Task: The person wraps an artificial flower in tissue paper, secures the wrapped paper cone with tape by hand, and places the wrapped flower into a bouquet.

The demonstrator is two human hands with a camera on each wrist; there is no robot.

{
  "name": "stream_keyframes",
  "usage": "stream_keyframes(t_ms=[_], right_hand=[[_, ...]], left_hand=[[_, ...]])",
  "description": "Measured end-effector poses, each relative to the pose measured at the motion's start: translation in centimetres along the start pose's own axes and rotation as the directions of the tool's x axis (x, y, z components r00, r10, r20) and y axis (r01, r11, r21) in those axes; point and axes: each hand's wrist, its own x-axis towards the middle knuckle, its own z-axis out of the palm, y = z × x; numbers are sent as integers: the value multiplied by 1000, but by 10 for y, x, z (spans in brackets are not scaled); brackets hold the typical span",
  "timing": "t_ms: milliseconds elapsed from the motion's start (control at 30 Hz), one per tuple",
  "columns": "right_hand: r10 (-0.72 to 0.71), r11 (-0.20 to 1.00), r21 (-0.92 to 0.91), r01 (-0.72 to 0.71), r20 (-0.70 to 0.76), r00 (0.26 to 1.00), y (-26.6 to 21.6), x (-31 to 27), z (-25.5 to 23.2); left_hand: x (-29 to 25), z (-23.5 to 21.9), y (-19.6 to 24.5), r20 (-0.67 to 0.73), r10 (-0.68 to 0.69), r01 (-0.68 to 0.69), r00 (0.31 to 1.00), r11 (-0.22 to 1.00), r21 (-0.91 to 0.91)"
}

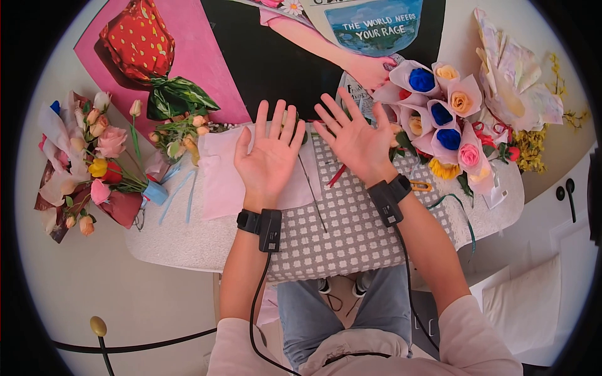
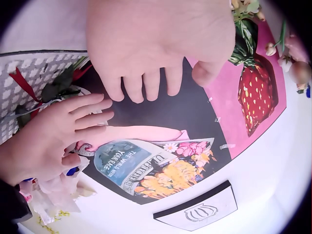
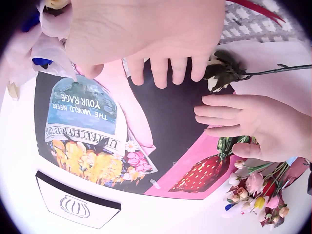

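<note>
Both hands are held up over the table, palms showing and fingers spread, with nothing in them. My left hand (image 1: 269,156) is above a pale pink wrapping sheet (image 1: 216,178). Over the grey-and-white checked cloth (image 1: 338,241) is my right hand (image 1: 360,144), to the left of a bouquet (image 1: 461,103) of blue, peach and pink roses in pale paper. Between the hands runs a long thin flower stem (image 1: 312,191); its pale rose head (image 3: 217,73) with dark leaves shows in the right wrist view. A red ribbon (image 1: 337,176) lies near the right wrist.
A second bouquet (image 1: 106,144) with tulips and roses is at the left end of the table. Pale blue ribbon strips (image 1: 179,194) lie beside it. An orange-handled tool (image 1: 421,186) and a green ribbon (image 1: 464,213) lie at right. Painted posters (image 1: 263,62) stand behind.
</note>
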Motion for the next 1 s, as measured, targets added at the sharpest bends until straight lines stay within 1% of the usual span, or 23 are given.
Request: stream_keyframes(t_ms=[133,200,333,400,533,600,733,800,900,1000], right_hand=[[-17,1000,-5,17,-1,1000,-1,-2,6],[-23,1000,-9,23,-1,1000,-1,-3,7],[-25,999,48,25,2,1000,1,-3,8],[-27,998,64,27,-4,1000,1,-2,7],[-34,998,44,34,3,999,1,-2,6],[-42,998,39,42,4,999,1,-2,7],[-41,998,57,40,6,999,1,-3,10],[-34,998,54,34,-2,999,1,-3,10],[-26,998,57,27,-9,1000,1,-3,9],[-32,998,50,33,-26,999,2,-3,10]], left_hand=[[2,-5,-2,17,31,-31,999,998,47],[2,-4,-4,-20,74,-72,997,994,86],[2,-6,-3,-47,74,-70,996,994,79],[2,-4,-4,-122,87,-71,989,989,129],[2,-7,-6,-139,96,-74,986,985,156],[2,-8,-6,-160,130,-97,979,975,198],[1,-16,-6,-161,136,-89,977,959,269],[0,-19,-6,-116,127,-81,985,937,340],[1,-24,-5,-154,149,-93,977,942,321],[1,-24,-3,-176,139,-80,975,948,308]])
